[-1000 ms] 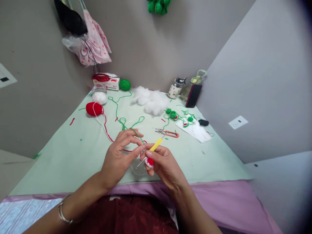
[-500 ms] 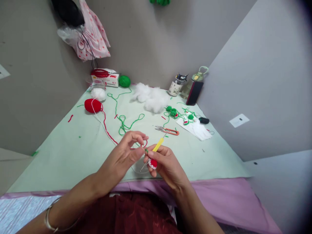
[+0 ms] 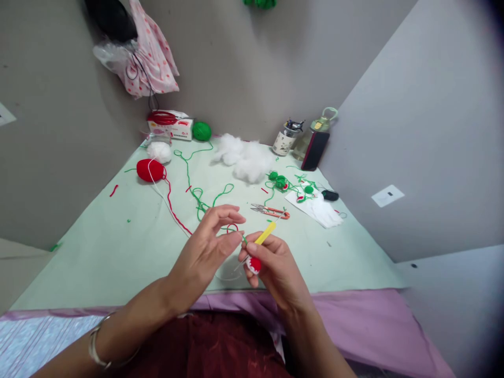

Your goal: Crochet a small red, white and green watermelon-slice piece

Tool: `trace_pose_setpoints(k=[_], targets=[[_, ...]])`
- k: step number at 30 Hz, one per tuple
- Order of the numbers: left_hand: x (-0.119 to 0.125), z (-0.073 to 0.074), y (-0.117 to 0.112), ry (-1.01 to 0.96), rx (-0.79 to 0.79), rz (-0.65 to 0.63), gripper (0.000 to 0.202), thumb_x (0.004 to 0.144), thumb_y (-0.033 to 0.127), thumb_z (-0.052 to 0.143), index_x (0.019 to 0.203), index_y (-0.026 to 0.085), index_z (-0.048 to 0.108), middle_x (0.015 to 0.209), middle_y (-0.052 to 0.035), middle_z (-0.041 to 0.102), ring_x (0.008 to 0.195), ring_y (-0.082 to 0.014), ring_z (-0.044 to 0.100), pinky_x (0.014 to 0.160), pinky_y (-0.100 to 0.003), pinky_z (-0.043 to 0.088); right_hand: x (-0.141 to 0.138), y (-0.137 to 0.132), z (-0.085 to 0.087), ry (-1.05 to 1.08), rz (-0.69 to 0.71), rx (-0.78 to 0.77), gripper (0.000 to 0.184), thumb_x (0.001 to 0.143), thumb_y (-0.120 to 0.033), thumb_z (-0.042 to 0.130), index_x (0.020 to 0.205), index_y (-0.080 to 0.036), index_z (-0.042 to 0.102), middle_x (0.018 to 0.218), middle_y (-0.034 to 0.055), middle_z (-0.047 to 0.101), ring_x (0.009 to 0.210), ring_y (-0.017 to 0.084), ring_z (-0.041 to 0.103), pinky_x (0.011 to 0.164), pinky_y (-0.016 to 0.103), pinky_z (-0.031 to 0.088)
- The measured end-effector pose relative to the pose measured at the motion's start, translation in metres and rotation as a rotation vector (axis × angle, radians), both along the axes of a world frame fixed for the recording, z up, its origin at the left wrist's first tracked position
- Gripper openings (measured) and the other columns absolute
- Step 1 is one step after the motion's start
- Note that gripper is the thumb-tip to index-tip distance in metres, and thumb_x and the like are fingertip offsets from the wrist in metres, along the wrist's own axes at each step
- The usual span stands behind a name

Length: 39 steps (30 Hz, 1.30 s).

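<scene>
Drifted slightly right with left hand (image 3: 205, 241) and right hand (image 3: 277, 268). Clamped yellow-handled crochet hook (image 3: 264, 234) and red-and-white crocheted piece (image 3: 255, 265) in the right, above the table's (image 3: 98, 257) near middle. Met green yarn (image 3: 244, 239) at left fingertips; could not tell whether pinched. Seemingly called for even yarn tension and a steady hook.

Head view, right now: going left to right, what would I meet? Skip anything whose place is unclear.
Red yarn ball → left hand → red-and-white crochet piece → pen cup → phone → wall plate.
</scene>
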State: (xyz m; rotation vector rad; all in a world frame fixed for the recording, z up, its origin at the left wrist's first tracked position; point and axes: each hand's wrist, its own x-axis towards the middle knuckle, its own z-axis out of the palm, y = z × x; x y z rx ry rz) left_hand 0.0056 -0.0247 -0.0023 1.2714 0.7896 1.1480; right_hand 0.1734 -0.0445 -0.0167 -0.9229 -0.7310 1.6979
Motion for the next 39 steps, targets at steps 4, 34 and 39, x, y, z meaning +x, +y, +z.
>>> trace_pose_setpoints(k=[4, 34, 39], targets=[[0.012, 0.000, 0.013, -0.228, -0.029, 0.021, 0.031, 0.108, 0.041, 0.046, 0.085, 0.025, 0.061, 0.131, -0.0062, 0.069, 0.141, -0.0289, 0.057, 0.116, -0.052, 0.050, -0.004, -0.005, 0.000, -0.003, 0.035, 0.010, 0.028, 0.074, -0.037, 0.091, 0.080, -0.016, 0.073, 0.065, 0.0007, 0.073, 0.044, 0.009, 0.057, 0.037, 0.018, 0.047], [0.008, -0.016, -0.007, -0.190, -0.317, -0.064, 0.047, 0.091, 0.036, 0.081, 0.137, 0.029, 0.073, 0.091, 0.0016, 0.073, 0.090, -0.0132, 0.065, 0.089, -0.025, 0.051, -0.005, -0.009, -0.026, -1.111, -0.687, 1.223, 0.044, 0.095, -0.003, 0.067, 0.129, -0.030, 0.074, 0.101, 0.0056, 0.075, 0.089, 0.019, 0.071, 0.073, 0.035, 0.063], [0.007, -0.009, -0.010, -0.293, -0.351, -0.192, 0.047, 0.085, 0.026, 0.088, 0.130, 0.033, 0.077, 0.091, 0.0035, 0.074, 0.091, -0.0124, 0.067, 0.092, -0.025, 0.051, -0.001, -0.015, -0.027, -1.301, -0.816, 1.360, 0.039, 0.097, -0.007, 0.066, 0.129, -0.028, 0.075, 0.102, 0.0067, 0.074, 0.093, 0.019, 0.069, 0.073, 0.033, 0.062]])
